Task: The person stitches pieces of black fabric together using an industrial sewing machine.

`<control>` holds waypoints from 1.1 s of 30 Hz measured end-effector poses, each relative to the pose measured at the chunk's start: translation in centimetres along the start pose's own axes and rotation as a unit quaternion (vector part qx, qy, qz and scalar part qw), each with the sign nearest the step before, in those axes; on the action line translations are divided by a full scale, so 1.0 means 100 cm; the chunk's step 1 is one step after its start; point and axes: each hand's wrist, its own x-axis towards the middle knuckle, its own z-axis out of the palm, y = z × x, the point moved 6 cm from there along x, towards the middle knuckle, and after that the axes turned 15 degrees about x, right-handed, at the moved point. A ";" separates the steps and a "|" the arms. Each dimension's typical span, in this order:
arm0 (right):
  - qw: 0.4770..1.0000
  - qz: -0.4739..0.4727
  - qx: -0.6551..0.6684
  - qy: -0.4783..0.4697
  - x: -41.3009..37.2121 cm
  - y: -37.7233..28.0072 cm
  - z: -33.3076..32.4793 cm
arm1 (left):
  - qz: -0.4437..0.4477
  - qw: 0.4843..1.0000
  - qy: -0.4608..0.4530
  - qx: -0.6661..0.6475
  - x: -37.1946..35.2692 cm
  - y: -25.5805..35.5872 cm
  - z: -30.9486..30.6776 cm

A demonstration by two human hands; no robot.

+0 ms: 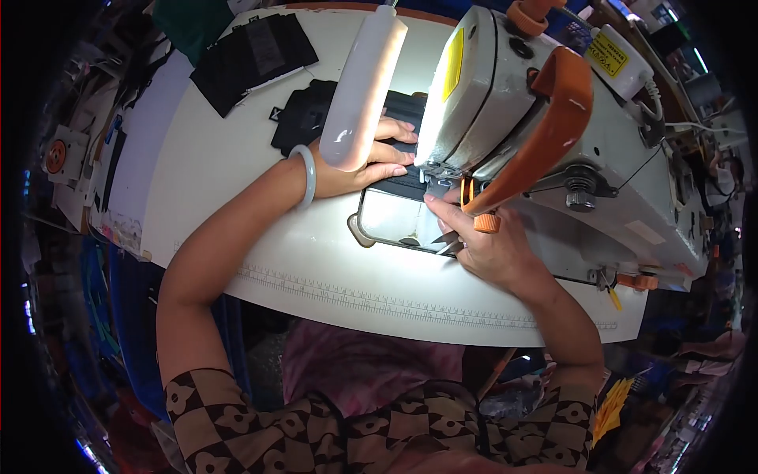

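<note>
My left hand (384, 155) lies flat with its fingers stretched over a black fabric piece (309, 107) on the sewing machine bed, partly behind the lamp. Its fingertips reach close to the presser foot (440, 171) of the sewing machine (505, 103). On the other side of the foot, my right hand (496, 249) points its index finger at the fabric's edge. The other fingers curl around small metal thread snips (449, 242), whose blades stick out below the index finger; their handles are hidden. The needle itself cannot be made out.
A white lamp (365, 87) hangs over my left hand. Another black fabric piece (254, 60) lies at the back left of the white table (229, 182). A printed ruler (379, 302) runs along the front edge. The orange lever (564, 118) stands above my right hand.
</note>
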 end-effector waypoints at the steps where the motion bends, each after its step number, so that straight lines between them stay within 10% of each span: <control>1: 1.000 -0.002 -0.001 0.002 0.001 -0.003 -0.005 | 0.016 1.000 -0.017 0.006 0.003 -0.002 -0.001; 4: 0.999 0.008 0.023 -0.023 -0.009 -0.013 -0.020 | 0.047 0.997 -0.056 0.018 0.008 -0.006 0.001; 9: 0.978 -0.038 -0.147 0.142 -0.079 -0.054 -0.137 | 0.045 0.973 0.137 0.178 0.021 -0.007 -0.011; 13: 0.693 0.169 -0.516 0.474 -0.225 0.052 -0.375 | -0.019 0.969 0.156 0.191 0.029 -0.014 -0.001; 17: 0.752 0.316 -0.575 0.064 -0.357 0.271 -0.528 | -0.027 0.993 0.086 0.073 0.034 -0.025 0.035; 18: 0.776 0.309 -0.549 -0.010 -0.386 0.302 -0.527 | -0.016 0.991 0.096 0.088 0.033 -0.025 0.038; 20: 0.871 0.332 -0.332 0.144 -0.405 0.293 -0.498 | -0.013 0.988 0.103 0.117 0.031 -0.026 0.040; 22: 0.854 0.315 0.168 0.380 -0.428 0.297 -0.453 | -0.050 0.991 0.093 0.076 0.035 -0.032 0.047; 26: 0.634 0.265 0.274 0.673 -0.422 0.249 -0.307 | -0.032 0.986 0.075 0.144 0.055 -0.047 0.059; 28: 0.677 0.420 0.041 0.603 -0.498 0.286 -0.304 | -0.032 0.991 0.070 0.106 0.067 -0.054 0.061; 33: 0.656 0.300 -0.032 0.691 -0.400 0.132 -0.254 | -0.076 0.988 0.068 0.115 0.025 -0.020 0.004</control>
